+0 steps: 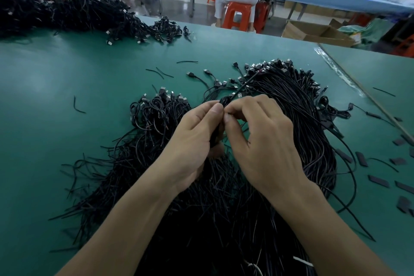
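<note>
**Item in hand:** A black USB cable (216,135), folded into a narrow hank, is held just above the green surface (67,69), between two cable piles. Its metal-tipped plug (239,95) shows just beyond the fingertips.

**Grip:** The left hand (195,141) is closed round the hank in a narrow grip, with the thumb laid along the top and the fingers curled beneath. The hank's upper end is pinched by the right hand (262,132) between thumb and forefinger, with the other fingers curled. The two thumbs are almost touching.

**Orientation:** The hank's long axis runs from the left palm away from the person, toward the far side of the surface. The plug is pointed away and to the right.

**Surroundings:** A pile of tied hanks (161,110) is noted just left of the hands. A pile of straight cables (291,105) lies to the right, plugs at its far end. Flat black pieces (361,159) are scattered near the right edge.
</note>
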Motion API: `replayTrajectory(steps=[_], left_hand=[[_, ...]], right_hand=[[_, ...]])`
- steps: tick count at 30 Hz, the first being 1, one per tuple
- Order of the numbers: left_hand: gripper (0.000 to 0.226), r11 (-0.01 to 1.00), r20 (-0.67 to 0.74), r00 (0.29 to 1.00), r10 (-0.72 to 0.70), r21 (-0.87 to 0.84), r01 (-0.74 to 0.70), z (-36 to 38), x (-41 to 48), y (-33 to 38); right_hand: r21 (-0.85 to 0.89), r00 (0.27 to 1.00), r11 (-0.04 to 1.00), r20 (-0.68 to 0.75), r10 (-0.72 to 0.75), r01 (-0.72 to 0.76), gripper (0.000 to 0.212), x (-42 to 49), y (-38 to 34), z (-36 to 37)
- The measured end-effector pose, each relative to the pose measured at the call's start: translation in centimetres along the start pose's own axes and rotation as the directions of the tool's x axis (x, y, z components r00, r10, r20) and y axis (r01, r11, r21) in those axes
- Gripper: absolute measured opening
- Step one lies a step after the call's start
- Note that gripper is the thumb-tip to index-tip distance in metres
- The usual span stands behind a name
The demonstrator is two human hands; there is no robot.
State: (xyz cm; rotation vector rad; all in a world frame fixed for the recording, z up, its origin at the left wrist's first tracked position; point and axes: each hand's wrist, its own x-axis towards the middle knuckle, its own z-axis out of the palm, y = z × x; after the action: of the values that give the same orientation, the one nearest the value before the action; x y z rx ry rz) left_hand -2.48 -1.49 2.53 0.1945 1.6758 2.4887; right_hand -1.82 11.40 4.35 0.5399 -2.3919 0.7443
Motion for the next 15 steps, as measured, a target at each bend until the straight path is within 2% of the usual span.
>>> replayTrajectory(steps=[6, 10, 15], left_hand=[[0.026, 0.98, -0.01, 0.997, 0.083, 0.18, -0.08, 0.4, -0.2, -0.2], [0.026, 0.96, -0.005, 0.989, 0.145, 0.241, -0.14, 0.2, -0.2, 0.1], [0.028, 0.948, 0.026, 0.983, 0.18, 0.263, -0.18, 0.0, -0.2, 0.5]], right_hand=[[-0.061, 0.997, 0.997, 0.064, 0.052, -0.048, 0.013, 0.4, -0.4, -0.6], [-0.014, 0.988, 0.996, 0.127, 0.089, -0.088, 0.012, 0.7, -0.3, -1.1], [0.014, 0.99, 0.997, 0.122, 0.07, -0.073, 0.012, 0.6, -0.3, -1.3]])
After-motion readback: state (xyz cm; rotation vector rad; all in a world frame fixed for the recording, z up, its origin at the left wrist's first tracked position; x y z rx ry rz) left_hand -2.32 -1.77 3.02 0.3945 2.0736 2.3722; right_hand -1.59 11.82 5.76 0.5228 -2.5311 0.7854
